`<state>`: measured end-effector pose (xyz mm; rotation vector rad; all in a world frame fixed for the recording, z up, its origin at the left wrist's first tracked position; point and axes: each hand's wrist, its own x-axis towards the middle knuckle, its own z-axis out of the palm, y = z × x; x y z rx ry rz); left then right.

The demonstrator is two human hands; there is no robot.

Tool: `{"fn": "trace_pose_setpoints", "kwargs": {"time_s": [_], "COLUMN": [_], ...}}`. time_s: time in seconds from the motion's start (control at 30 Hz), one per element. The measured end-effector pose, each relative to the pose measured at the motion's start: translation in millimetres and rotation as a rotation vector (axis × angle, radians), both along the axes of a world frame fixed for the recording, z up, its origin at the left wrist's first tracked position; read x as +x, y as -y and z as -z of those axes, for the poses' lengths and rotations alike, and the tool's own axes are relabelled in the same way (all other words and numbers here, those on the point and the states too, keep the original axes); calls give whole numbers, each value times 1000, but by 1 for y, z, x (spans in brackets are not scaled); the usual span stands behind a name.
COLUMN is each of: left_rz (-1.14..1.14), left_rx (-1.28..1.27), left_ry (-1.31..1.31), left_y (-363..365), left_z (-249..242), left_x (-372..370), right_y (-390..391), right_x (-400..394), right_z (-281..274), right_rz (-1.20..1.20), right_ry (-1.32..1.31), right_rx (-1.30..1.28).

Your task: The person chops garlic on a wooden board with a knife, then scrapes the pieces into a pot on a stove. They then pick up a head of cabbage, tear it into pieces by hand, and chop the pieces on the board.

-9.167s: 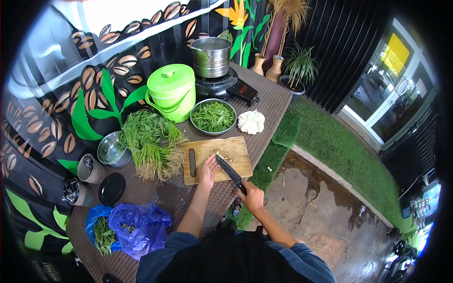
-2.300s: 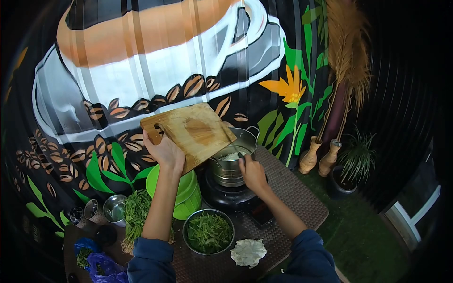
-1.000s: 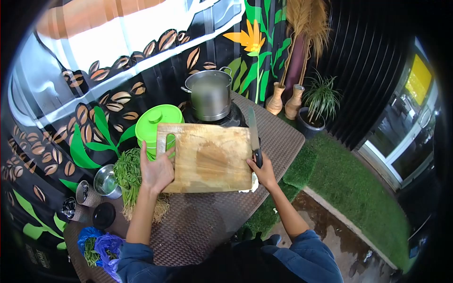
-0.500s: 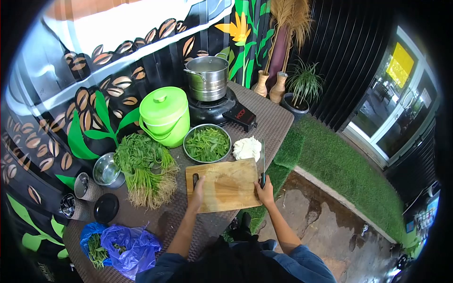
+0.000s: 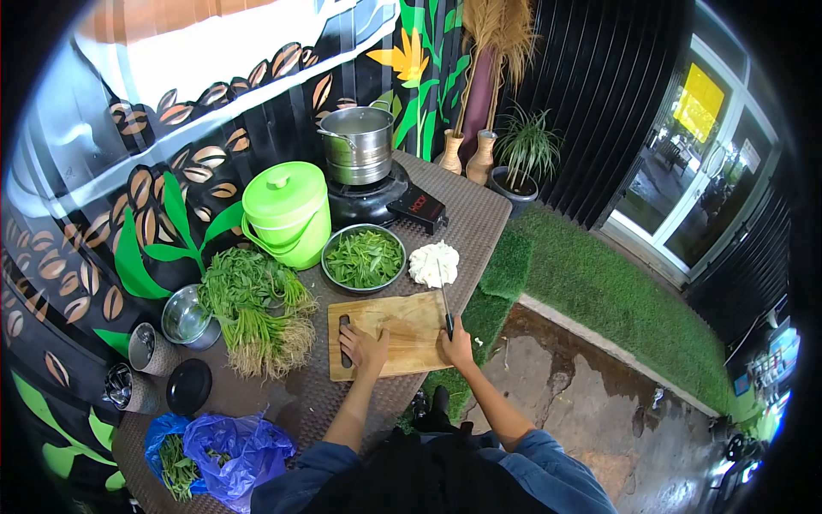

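A wooden cutting board lies flat on the brown woven table. My left hand rests on the board's left end, beside its handle slot. My right hand grips a black-handled knife at the board's right edge. The blade points away from me toward a white cauliflower. Just beyond the board sits a steel bowl of cut green leaves.
A bunch of leafy greens with roots lies left of the board. A green lidded bucket, a steel pot on a black stove, small steel bowls and cups and a blue bag stand around. Artificial grass and wet paving lie to the right.
The board, held up near the pot earlier, has come down flat onto the table. My left hand now rests on it, and my right hand with the knife shifted slightly left.
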<state>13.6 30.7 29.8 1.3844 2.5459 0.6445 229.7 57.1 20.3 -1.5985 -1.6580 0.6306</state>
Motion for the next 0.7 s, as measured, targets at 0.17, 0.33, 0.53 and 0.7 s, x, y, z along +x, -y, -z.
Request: {"fn": "trace_pose_setpoints", "kwargs": {"time_s": [0.17, 0.33, 0.53, 0.7], "left_rz": [5, -35, 446, 702], "left_rx": [-33, -9, 296, 332], "left_ry": [-11, -30, -20, 113], "left_y": [-3, -6, -32, -107], "left_z": [-1, 1, -16, -20], "left_x": [-2, 3, 57, 82], "right_y": [7, -8, -27, -59], "right_x": [-7, -6, 11, 40], "right_z": [-18, -4, -2, -11], "right_rz": [-20, -108, -66, 91], "right_ry": [18, -4, -124, -88], "right_rx": [-78, 50, 132, 197]}}
